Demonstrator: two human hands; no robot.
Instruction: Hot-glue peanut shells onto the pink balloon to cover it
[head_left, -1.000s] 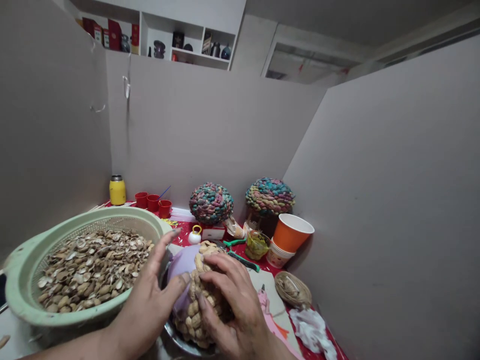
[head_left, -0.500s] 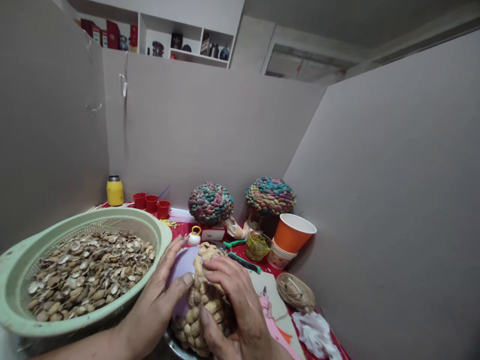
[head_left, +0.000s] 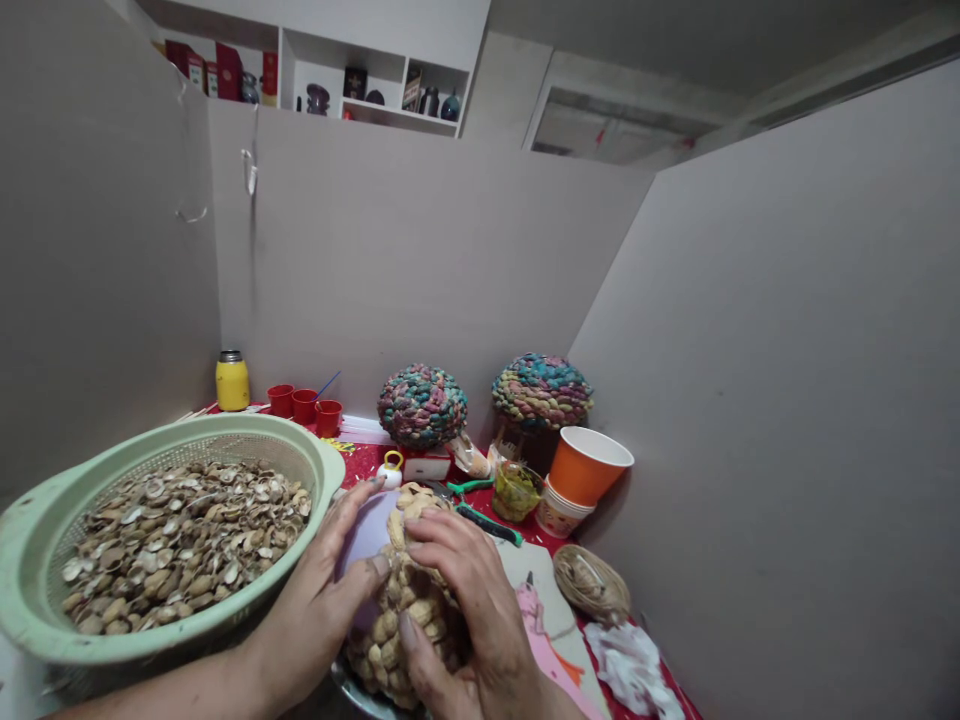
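A pale purple balloon (head_left: 369, 532) sits low in the middle, its right and front sides covered with a layer of peanut shells (head_left: 386, 640). Under it shows the rim of a metal bowl (head_left: 358, 697). My left hand (head_left: 319, 590) rests along the bare left side of the balloon, thumb pressed at the border of the shells. Curved over the shell-covered right side is my right hand (head_left: 480, 610), fingers on top and thumb at the front. Between them the two hands hold the balloon. Parts of the shell layer are hidden under my right hand.
A green colander (head_left: 334, 470) full of loose shells (head_left: 187, 550) stands at left. Behind are red cups (head_left: 304, 405), a yellow bottle (head_left: 232, 382) and two colourful domes (head_left: 422, 405) (head_left: 541, 390). Green-handled pliers (head_left: 487, 522), an orange paper bucket (head_left: 589, 468) and twine (head_left: 591, 583) lie right.
My hands keep almost the same hold on the balloon; my left thumb has shifted very slightly. The view has moved a touch, and nothing else visibly differs.
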